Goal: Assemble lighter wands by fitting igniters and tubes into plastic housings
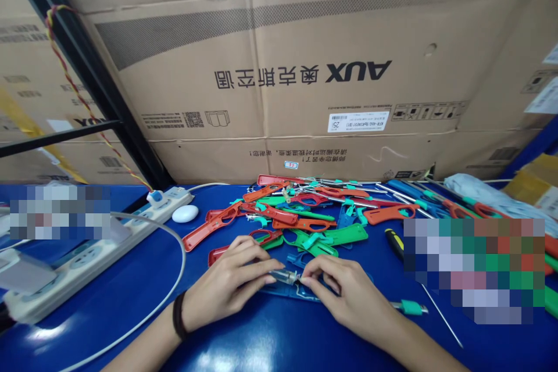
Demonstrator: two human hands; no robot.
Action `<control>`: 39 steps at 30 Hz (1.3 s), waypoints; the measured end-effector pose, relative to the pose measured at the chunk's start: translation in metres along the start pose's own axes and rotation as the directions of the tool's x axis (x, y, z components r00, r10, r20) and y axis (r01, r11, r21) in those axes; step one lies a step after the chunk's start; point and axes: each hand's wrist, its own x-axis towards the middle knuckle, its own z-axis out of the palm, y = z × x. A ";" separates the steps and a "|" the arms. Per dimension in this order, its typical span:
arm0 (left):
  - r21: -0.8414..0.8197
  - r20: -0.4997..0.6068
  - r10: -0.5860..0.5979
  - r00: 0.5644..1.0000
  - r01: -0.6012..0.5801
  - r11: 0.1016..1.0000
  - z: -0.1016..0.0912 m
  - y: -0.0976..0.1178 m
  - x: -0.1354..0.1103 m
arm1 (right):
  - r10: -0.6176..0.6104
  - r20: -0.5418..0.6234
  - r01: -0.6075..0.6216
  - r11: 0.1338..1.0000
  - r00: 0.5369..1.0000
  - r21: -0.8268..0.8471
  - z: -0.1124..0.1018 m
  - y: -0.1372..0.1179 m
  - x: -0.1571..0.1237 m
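Between thumb and fingers, my left hand (235, 279) grips a small clear, silvery lighter part (284, 275), lying roughly level. At the part's right end, my right hand (342, 285) has its thumb and forefinger pinched together; the tiny piece between them is too small to make out. A thin pale wire (299, 288) hangs from that end. Under both hands lies a blue translucent lighter casing half (311, 297), partly covered. A metal rod with a teal end (412, 307) sticks out beyond my right wrist. Just past my fingers are green casing pieces (349, 235).
Red, orange and green lighter casings (213, 229) and metal tubes are heaped at the back. A yellow-black screwdriver (394, 243) lies at right. At left stand a white power strip (93, 256), a looping white cable (179, 267) and a white oval object (185, 213). A large carton (279, 29) walls the back.
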 end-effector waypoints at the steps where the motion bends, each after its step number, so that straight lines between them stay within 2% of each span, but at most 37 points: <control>1: -0.005 -0.002 -0.002 1.000 0.002 1.000 0.001 0.000 0.000 | 0.001 0.000 -0.001 1.000 1.000 0.001 0.000 0.000 0.000; 17: -0.068 -0.085 0.010 0.996 -0.016 0.998 0.010 -0.003 -0.001 | 0.016 -0.029 -0.016 1.000 0.999 -0.006 0.002 0.001 -0.001; 25: -0.088 -0.130 -0.020 0.991 0.008 0.996 0.007 -0.003 0.002 | 0.037 -0.031 -0.037 0.999 0.999 -0.011 0.004 0.000 0.003; 31: -0.129 -0.095 -0.002 0.995 -0.010 0.992 0.005 -0.001 0.003 | 0.141 0.061 -0.144 0.987 0.988 0.065 0.002 0.000 0.003; 39: -0.154 -0.101 -0.017 0.995 0.001 0.988 0.007 0.000 0.003 | 0.105 0.062 -0.107 0.994 0.993 0.022 0.003 -0.003 0.001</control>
